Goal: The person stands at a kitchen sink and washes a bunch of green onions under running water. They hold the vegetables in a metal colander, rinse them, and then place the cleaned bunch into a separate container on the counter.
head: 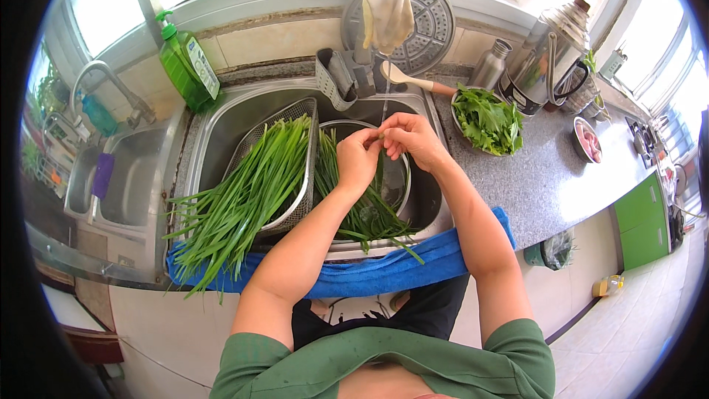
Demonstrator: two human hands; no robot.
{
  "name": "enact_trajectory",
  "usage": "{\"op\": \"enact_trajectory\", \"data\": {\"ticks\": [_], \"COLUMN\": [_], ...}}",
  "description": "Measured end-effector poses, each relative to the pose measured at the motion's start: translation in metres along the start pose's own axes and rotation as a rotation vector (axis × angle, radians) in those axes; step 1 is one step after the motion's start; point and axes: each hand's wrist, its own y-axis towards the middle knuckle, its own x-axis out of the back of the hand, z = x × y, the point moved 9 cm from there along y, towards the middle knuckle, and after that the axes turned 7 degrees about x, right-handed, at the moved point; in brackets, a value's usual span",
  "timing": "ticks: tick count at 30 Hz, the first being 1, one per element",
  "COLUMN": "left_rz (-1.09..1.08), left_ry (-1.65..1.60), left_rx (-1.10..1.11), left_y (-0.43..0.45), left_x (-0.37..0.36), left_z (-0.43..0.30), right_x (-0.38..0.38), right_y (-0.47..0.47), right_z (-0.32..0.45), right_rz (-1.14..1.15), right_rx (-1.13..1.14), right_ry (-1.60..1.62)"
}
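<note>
My left hand and my right hand meet over a round metal basin in the steel sink. Their fingertips pinch a small greenish bit, too small to name and partly hidden by the fingers. Below them, long green garlic chives lie in the basin, with ends hanging over the sink's front edge. Left of it, a perforated metal basket leans in the sink, heaped with more chives. A thin stream of water falls from the cloth-covered tap behind my hands.
A blue towel lines the sink's front edge. On the right counter stand a bowl of leafy greens, a metal flask, a kettle and a bowl of raw meat. Green soap bottle stands back left; a spoon lies behind.
</note>
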Motion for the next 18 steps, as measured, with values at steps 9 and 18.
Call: {"op": "enact_trajectory", "data": {"ticks": [9,18], "left_rz": [-0.095,-0.105], "left_ry": [0.052,0.054], "left_rx": [-0.102,-0.092], "left_y": [0.0,0.0], "left_x": [0.008,0.01], "left_z": [-0.001,-0.004], "right_x": [-0.003,-0.001], "right_y": [-0.001,0.002], "right_z": [-0.003,-0.014], "right_rz": [-0.035,-0.062], "right_rx": [-0.113,-0.161], "right_ry": [0.161,0.2]}}
